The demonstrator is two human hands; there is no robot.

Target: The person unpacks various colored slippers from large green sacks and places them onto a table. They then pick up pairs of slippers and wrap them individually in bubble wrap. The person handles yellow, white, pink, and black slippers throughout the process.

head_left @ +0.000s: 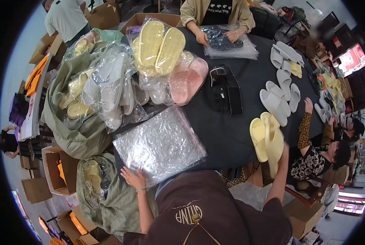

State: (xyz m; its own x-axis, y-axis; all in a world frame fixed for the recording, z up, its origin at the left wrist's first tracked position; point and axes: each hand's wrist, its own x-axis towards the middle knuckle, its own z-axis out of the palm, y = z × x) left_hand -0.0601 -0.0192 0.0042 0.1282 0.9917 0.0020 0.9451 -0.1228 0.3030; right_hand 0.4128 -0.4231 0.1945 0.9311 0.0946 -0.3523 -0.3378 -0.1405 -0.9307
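My left hand [133, 178] rests with its fingers spread at the near left corner of a stack of clear plastic bags [160, 145]. Nothing is gripped in it. At the table's near right edge, my right hand [284, 154] holds a pale yellow slipper [274, 141] from its right side. The slipper hides most of those fingers. Just left of it, touching or nearly so, is another yellow slipper [257, 136]. Several loose grey slippers [274, 104] lie beyond them along the right side.
Bagged yellow slippers [152, 47], grey slippers [111, 81] and pink slippers [186, 83] are heaped on the black table [231, 143] at left. A black device [233, 96] lies mid-table. Across it, a person [219, 20] handles plastic bags; another person [313, 163] sits right. Sacks [68, 130] and cartons [60, 167] stand left.
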